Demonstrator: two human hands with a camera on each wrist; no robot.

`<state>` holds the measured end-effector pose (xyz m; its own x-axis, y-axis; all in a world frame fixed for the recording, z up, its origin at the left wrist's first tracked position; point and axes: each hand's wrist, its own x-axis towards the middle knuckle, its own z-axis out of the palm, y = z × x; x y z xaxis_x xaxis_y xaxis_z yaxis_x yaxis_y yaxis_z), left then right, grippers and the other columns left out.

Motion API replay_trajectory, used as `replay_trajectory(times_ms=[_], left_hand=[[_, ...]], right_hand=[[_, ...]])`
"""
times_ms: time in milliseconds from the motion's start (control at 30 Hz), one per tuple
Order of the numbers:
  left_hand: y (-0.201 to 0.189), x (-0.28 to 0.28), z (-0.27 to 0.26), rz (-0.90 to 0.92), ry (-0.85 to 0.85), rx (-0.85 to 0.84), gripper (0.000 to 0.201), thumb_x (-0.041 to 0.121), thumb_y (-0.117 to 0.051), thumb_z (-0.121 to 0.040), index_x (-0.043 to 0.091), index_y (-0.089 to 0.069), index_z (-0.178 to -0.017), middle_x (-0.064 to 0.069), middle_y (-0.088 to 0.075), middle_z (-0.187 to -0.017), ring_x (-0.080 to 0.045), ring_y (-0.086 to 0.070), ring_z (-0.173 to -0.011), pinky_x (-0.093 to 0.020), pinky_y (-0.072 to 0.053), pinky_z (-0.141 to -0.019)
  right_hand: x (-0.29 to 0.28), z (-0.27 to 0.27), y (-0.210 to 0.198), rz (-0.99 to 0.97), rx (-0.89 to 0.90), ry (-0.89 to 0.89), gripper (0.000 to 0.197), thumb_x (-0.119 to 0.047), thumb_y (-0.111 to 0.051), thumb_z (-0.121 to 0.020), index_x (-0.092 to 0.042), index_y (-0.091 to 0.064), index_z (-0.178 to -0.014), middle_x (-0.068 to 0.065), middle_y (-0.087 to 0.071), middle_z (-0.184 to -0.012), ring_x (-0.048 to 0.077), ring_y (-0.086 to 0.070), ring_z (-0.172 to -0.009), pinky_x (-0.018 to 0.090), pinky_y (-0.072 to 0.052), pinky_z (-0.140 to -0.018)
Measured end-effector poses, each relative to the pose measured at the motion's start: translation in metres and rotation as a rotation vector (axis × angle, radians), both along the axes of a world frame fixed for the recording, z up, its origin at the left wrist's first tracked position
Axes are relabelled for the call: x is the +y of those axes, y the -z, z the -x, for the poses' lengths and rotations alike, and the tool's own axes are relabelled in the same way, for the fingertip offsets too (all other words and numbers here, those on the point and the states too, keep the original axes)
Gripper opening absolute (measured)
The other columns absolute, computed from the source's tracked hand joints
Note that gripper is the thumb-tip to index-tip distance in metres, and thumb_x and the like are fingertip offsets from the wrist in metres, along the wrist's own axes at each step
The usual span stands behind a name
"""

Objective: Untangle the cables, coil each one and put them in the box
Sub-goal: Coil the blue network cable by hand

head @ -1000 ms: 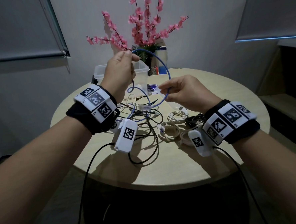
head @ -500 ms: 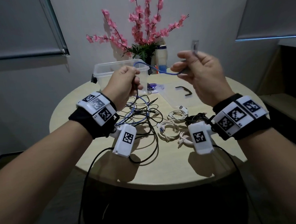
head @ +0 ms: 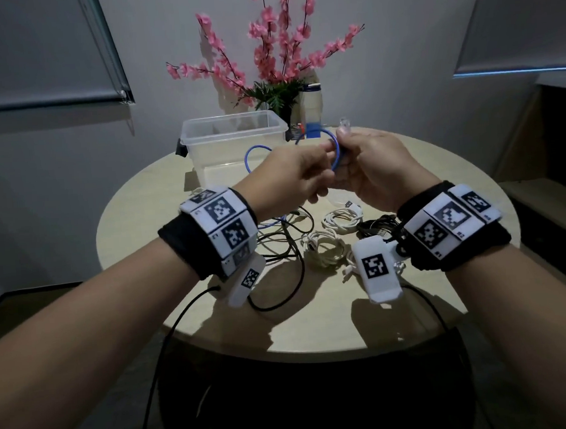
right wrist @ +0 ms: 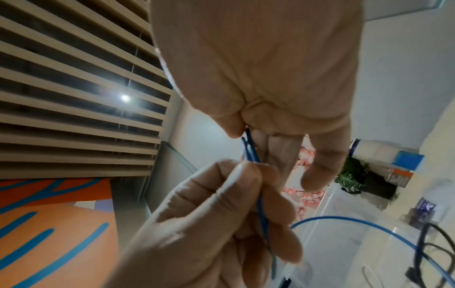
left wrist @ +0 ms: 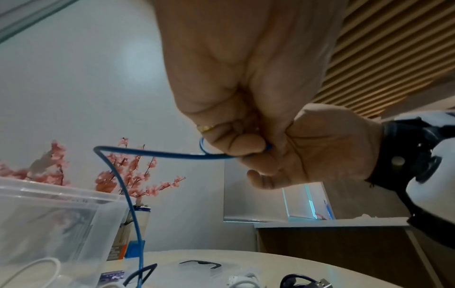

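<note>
Above the round table [head: 215,318] my two hands meet on a blue cable [head: 335,151]. The left hand [head: 318,165] pinches a small loop of it in curled fingers. The right hand [head: 344,151] grips the same loop, and the cable's clear plug [head: 344,124] sticks up above it. The wrist views show the blue cable [left wrist: 160,154] running out of the left hand [left wrist: 236,144] and the cable strands [right wrist: 251,150] pinched by the right hand [right wrist: 248,130]. The rest arcs down to the tangle of black cables [head: 286,244]. The clear plastic box [head: 233,123] stands open behind the hands.
Two coiled white cables [head: 325,246] [head: 343,217] and a coiled black one [head: 376,225] lie right of the tangle. A vase of pink blossoms [head: 275,59] and a bottle [head: 311,109] stand behind the box. Black leads hang from both wrist cameras.
My right hand came down and left from its raised spot and joined the left hand in front of the box. The blue cable is now gathered into a small loop between them.
</note>
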<state>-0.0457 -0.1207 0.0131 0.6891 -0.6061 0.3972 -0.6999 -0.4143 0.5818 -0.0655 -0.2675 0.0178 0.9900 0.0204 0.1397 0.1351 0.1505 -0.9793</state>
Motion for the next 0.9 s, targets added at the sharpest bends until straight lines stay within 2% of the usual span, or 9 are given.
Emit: replay_trajectory(times_ms=[67,133,267,400,500,600,733,800,900], left_hand=[[0.001,-0.002,0.000,-0.102,0.006,-0.076,0.027,0.010,-0.056,-0.093,0.026,-0.053,-0.071,0.002,-0.062,-0.068,-0.020,-0.065,-0.063,-0.032,-0.055,-0.065],[0.001,-0.002,-0.002,-0.152,0.011,-0.114,0.019,0.011,-0.057,-0.093,0.020,-0.062,-0.077,0.001,-0.065,-0.071,-0.021,-0.066,-0.066,-0.037,-0.055,-0.066],[0.004,-0.003,-0.004,-0.105,-0.028,-0.205,0.010,0.018,-0.060,-0.092,0.012,-0.067,-0.093,0.001,-0.069,-0.073,-0.012,-0.065,-0.066,-0.031,-0.054,-0.066],[0.012,0.002,-0.007,-0.125,-0.065,-0.231,0.010,0.026,-0.061,-0.091,0.016,-0.061,-0.089,0.003,-0.068,-0.073,-0.012,-0.065,-0.070,-0.026,-0.050,-0.066],[0.017,0.016,-0.017,-0.239,-0.072,-0.189,0.014,0.024,-0.059,-0.092,0.013,-0.068,-0.094,0.000,-0.066,-0.076,-0.018,-0.064,-0.075,-0.025,-0.046,-0.066],[0.012,0.028,-0.027,-0.407,-0.096,-0.217,0.021,0.025,-0.058,-0.093,0.015,-0.071,-0.107,-0.006,-0.071,-0.098,-0.023,-0.064,-0.093,-0.025,-0.044,-0.078],[0.002,0.036,-0.035,-0.691,-0.282,-0.353,0.023,0.036,-0.058,-0.091,0.032,-0.068,-0.111,0.002,-0.061,-0.116,-0.022,-0.049,-0.115,-0.036,-0.033,-0.096],[-0.002,0.038,-0.036,-0.662,-0.376,-0.358,0.022,0.038,-0.061,-0.088,0.034,-0.069,-0.109,0.000,-0.051,-0.108,-0.024,-0.044,-0.113,-0.039,-0.034,-0.094],[-0.011,0.040,-0.033,-0.545,-0.394,-0.227,0.019,0.025,-0.059,-0.092,0.024,-0.070,-0.107,-0.002,-0.054,-0.090,-0.023,-0.055,-0.093,-0.029,-0.041,-0.076]], right_hand=[[-0.002,-0.002,0.001,0.019,0.004,0.014,0.035,-0.026,-0.035,-0.103,-0.006,-0.058,-0.087,0.010,-0.062,-0.065,0.028,-0.057,-0.060,0.041,-0.049,-0.070],[-0.005,-0.003,0.003,0.153,-0.031,0.023,0.033,-0.028,-0.037,-0.102,-0.009,-0.059,-0.088,0.011,-0.060,-0.070,0.027,-0.055,-0.065,0.042,-0.041,-0.075],[-0.008,0.000,0.008,0.361,-0.076,0.008,0.029,-0.023,-0.037,-0.103,-0.013,-0.053,-0.080,0.013,-0.056,-0.071,0.020,-0.049,-0.063,0.030,-0.032,-0.061],[-0.008,0.000,0.003,0.026,-0.075,0.109,0.032,-0.014,-0.036,-0.103,-0.009,-0.049,-0.074,0.007,-0.056,-0.068,0.015,-0.055,-0.059,0.029,-0.048,-0.068],[-0.014,0.000,-0.005,-0.240,-0.091,0.145,0.028,-0.011,-0.035,-0.102,-0.005,-0.049,-0.079,0.010,-0.060,-0.073,0.014,-0.057,-0.055,0.028,-0.055,-0.069],[-0.022,0.000,-0.005,-0.201,-0.066,0.130,0.029,-0.016,-0.034,-0.103,-0.007,-0.050,-0.080,0.009,-0.058,-0.071,0.007,-0.038,-0.041,0.024,-0.051,-0.061],[-0.021,0.001,-0.001,-0.155,-0.014,0.058,0.031,-0.020,-0.033,-0.104,-0.009,-0.047,-0.079,0.006,-0.046,-0.065,0.005,-0.029,-0.036,0.019,-0.037,-0.046],[-0.020,0.001,0.001,-0.135,-0.001,0.040,0.032,-0.020,-0.033,-0.104,-0.009,-0.047,-0.077,0.004,-0.042,-0.063,0.004,-0.028,-0.036,0.017,-0.033,-0.043],[-0.015,0.000,0.004,-0.074,0.005,0.027,0.030,-0.020,-0.034,-0.104,-0.010,-0.047,-0.080,0.003,-0.039,-0.063,0.004,-0.029,-0.037,0.017,-0.031,-0.040]])
